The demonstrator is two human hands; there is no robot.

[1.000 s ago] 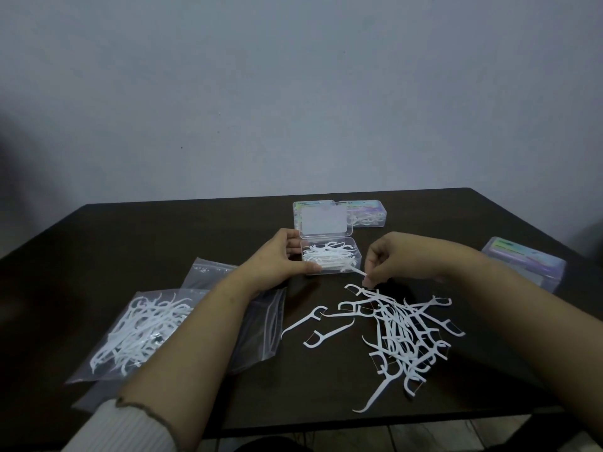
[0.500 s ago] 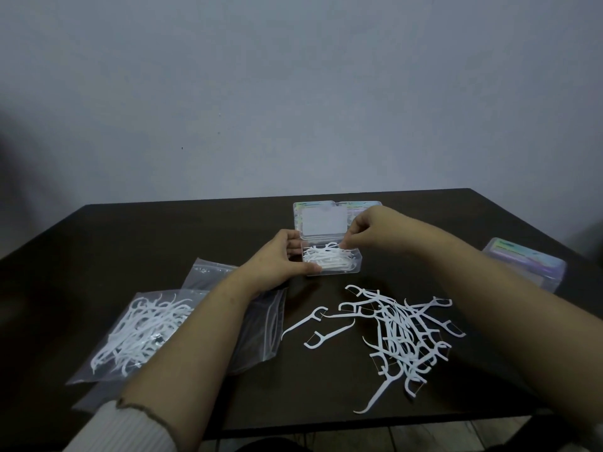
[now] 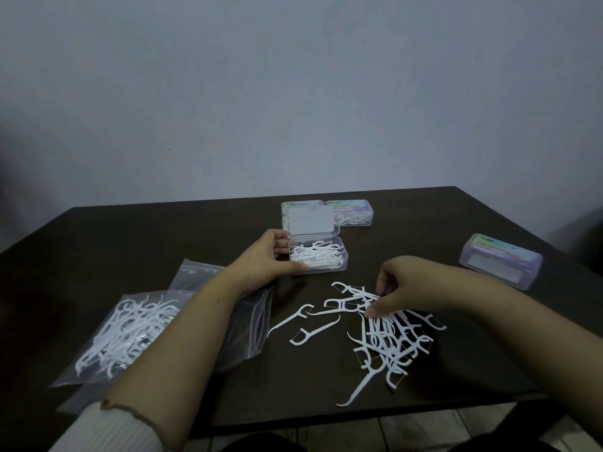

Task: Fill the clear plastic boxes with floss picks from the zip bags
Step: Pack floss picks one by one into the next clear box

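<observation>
Dark table (image 3: 424, 216), grey wall (image 3: 293, 93), L fingers (image 3: 280, 247) gripping open box (image 3: 318, 256), R fingers (image 3: 375, 312) pinching picks (image 3: 388, 337)

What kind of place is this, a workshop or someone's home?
Hard to say for sure; it looks like a plain room used for small hand packing. A dark table stands against a bare wall, with zip bags, loose floss picks and clear plastic boxes on it. No machines show.

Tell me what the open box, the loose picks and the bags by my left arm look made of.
Open clear box with hinged lid: rigid transparent plastic, glossy; the picks inside show through its walls.
Loose white floss picks: apparently moulded white plastic, matte, with thin thread across the forks.
Clear zip bags: thin, soft plastic film, wrinkled and shiny.
</observation>
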